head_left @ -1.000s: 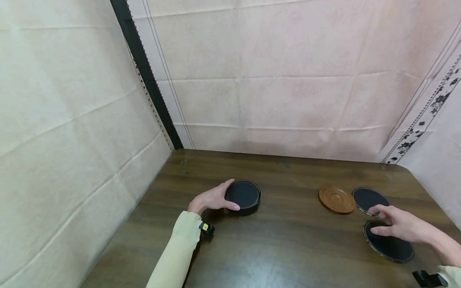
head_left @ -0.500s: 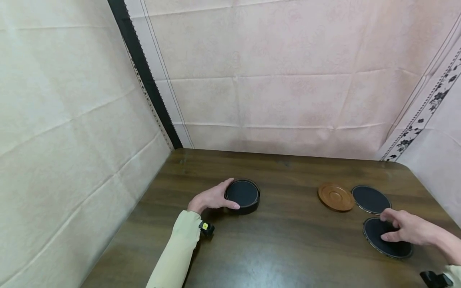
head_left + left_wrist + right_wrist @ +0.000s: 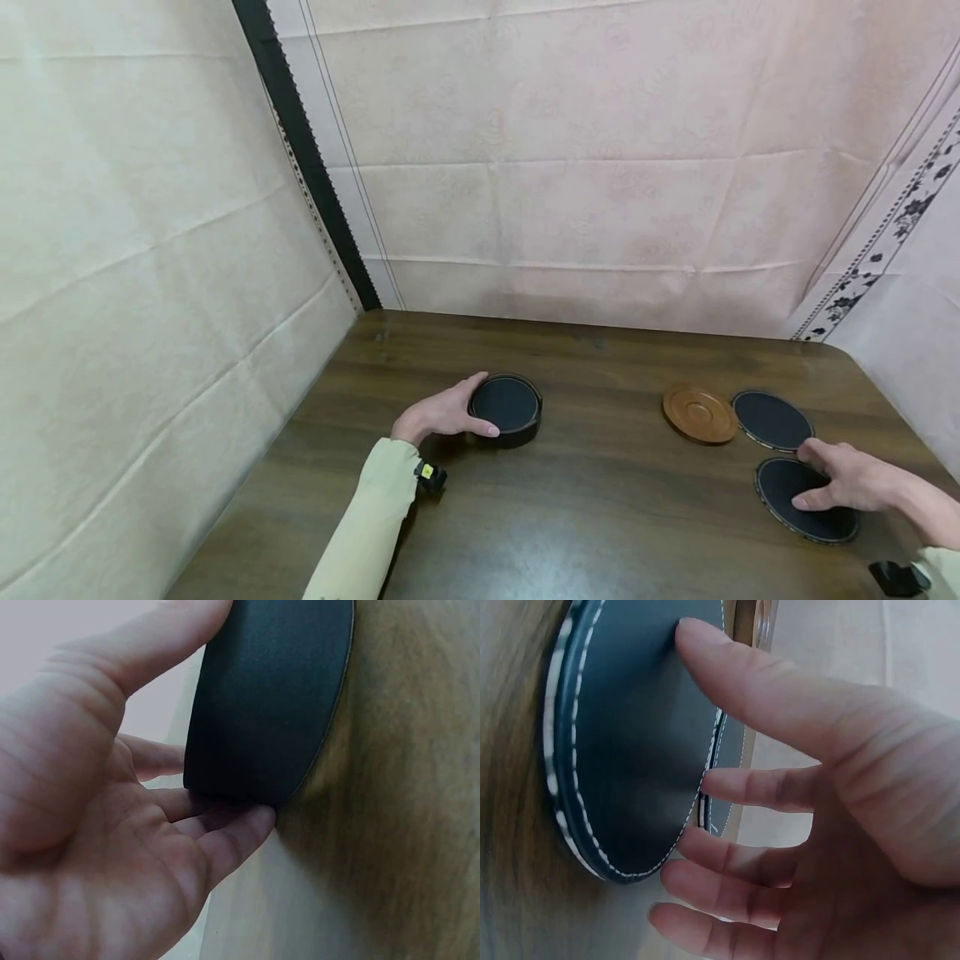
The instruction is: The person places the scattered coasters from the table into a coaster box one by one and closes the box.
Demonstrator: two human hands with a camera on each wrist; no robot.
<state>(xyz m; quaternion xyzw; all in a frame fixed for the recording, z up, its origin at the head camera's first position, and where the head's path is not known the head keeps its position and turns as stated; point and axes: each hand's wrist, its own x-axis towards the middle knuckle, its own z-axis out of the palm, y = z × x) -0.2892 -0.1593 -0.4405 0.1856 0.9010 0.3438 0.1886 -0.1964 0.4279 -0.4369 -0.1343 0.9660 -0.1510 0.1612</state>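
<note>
One holder (image 3: 506, 408), black, round and upright, sits toward 10 o'clock on the table (image 3: 615, 483); the left hand (image 3: 442, 412) grips it from its 9 o'clock side, thumb on the near side, fingers round the far side; in the left wrist view the thumb lies along the holder's smooth wall toward 12 o'clock, with fingertips at the wall's 6 o'clock end.

Well apart from the holder, between its 3 and 4 o'clock, lies the near coaster (image 3: 780, 504), black and flat, its rim white-stitched in the right wrist view; the right hand (image 3: 862, 479) reaches over it from 2 o'clock, fingers extended and spread, not clasping; in the right wrist view the thumb is over the face and the index fingertip meets the rim at 4 o'clock; whether the thumb presses the face cannot be told.

At 11 o'clock from the near coaster, just beside it, lies the far coaster (image 3: 772, 419), also black; at 9 o'clock from that lies the brown disc (image 3: 701, 414), marked with concentric rings; whether those two touch cannot be told.

Pale left sleeve (image 3: 367, 525) at 7 o'clock from its hand; pale right sleeve (image 3: 941, 571) between 4 and 5 o'clock from its own; creased cloth (image 3: 600, 167) at 12 o'clock behind the table; black band (image 3: 307, 158) between 10 and 11 o'clock; floral border (image 3: 873, 258) at 2 o'clock.
</note>
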